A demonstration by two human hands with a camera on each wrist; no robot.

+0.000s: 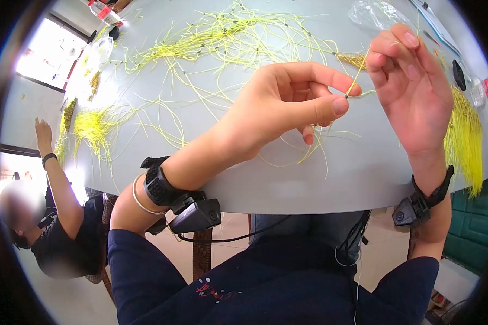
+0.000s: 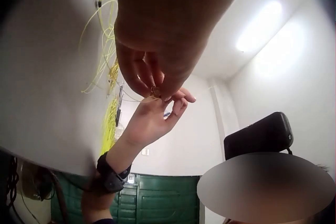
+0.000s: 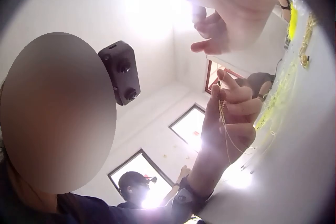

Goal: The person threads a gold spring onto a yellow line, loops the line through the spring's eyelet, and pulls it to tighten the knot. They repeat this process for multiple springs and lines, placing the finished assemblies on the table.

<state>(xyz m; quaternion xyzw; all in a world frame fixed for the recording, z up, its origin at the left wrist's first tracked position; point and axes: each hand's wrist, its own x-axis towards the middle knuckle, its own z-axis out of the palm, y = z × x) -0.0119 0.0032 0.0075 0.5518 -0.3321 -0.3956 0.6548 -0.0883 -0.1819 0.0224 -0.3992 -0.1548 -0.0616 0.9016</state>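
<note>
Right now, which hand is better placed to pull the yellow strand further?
Probably the left hand: its thumb and forefinger pinch the yellow strand. The right hand holds it higher, fingers looser.

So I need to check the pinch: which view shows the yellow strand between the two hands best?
The head view: the strand runs clearly from the left hand to the right hand. The left wrist view hides it behind fingers; the right wrist view shows only a faint backlit thread.
</note>
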